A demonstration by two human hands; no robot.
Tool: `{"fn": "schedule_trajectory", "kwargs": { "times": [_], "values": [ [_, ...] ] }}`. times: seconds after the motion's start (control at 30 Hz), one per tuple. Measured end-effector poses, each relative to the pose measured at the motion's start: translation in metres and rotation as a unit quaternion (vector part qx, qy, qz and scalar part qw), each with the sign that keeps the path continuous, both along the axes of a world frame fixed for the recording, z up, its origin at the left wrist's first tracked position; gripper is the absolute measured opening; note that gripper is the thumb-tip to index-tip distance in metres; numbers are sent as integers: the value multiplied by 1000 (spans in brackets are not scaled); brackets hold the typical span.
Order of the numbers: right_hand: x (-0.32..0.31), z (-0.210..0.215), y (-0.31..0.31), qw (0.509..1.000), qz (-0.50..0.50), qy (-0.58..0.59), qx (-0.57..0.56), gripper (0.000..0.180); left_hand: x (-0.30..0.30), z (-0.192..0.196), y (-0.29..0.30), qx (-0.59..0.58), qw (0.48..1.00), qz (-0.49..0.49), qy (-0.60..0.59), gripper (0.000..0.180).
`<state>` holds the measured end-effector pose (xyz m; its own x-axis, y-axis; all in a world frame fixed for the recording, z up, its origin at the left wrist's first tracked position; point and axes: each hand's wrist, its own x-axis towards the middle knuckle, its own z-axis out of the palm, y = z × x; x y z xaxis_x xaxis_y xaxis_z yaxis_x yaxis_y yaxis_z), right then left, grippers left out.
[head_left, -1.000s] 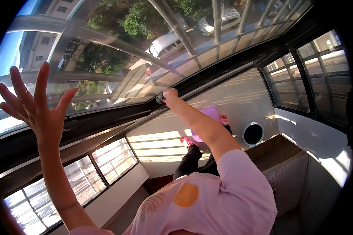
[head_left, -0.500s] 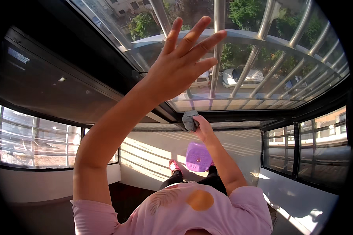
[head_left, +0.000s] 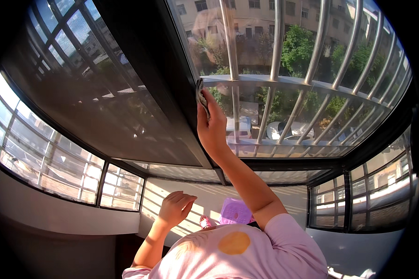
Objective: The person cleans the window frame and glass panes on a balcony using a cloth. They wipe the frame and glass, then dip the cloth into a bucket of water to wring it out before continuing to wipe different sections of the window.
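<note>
Currently in hand: a wiping stroke along the edge of the window pane (head_left: 256,56), as judged from how the cloth is placed against the dark upright frame (head_left: 167,69).
Grey cloth (head_left: 201,98): held at the right-hand border of the dark upright frame, where the window pane begins; whether the pane, the frame or both are touched by it cannot be told.
Right hand (head_left: 212,121): closed around the crumpled cloth, which is pinched between thumb and fingers, with the forearm raised from below the frame.
Left hand (head_left: 175,209): kept low, below the frame and well apart from it; the fingers are loosely bent, the thumb is parted from them, and nothing is seen to be held.
Metal bars (head_left: 278,42): seen beyond the pane, to the right of the frame.
Dark panel (head_left: 93,107): set to the left of the frame.
Purple stool (head_left: 227,209): placed on the floor below the frame.
Next stroke: likely called for is even pressure through the fingertips, with the cloth kept flat and guided along the frame's border so that the corner is reached.
</note>
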<state>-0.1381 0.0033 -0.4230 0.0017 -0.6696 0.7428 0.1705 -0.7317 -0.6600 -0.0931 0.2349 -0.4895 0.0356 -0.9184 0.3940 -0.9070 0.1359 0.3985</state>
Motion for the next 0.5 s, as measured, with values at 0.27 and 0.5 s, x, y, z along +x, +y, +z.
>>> {"fn": "schedule_trajectory", "kwargs": {
  "times": [0.27,0.5],
  "values": [
    [36,94,-12,985,-68,-50,-151,41,10,-35,68,49,989,120,70,9],
    [-30,25,-51,972,173,-19,158,27,8,-32,56,15,990,103,100,9]
  ]
}}
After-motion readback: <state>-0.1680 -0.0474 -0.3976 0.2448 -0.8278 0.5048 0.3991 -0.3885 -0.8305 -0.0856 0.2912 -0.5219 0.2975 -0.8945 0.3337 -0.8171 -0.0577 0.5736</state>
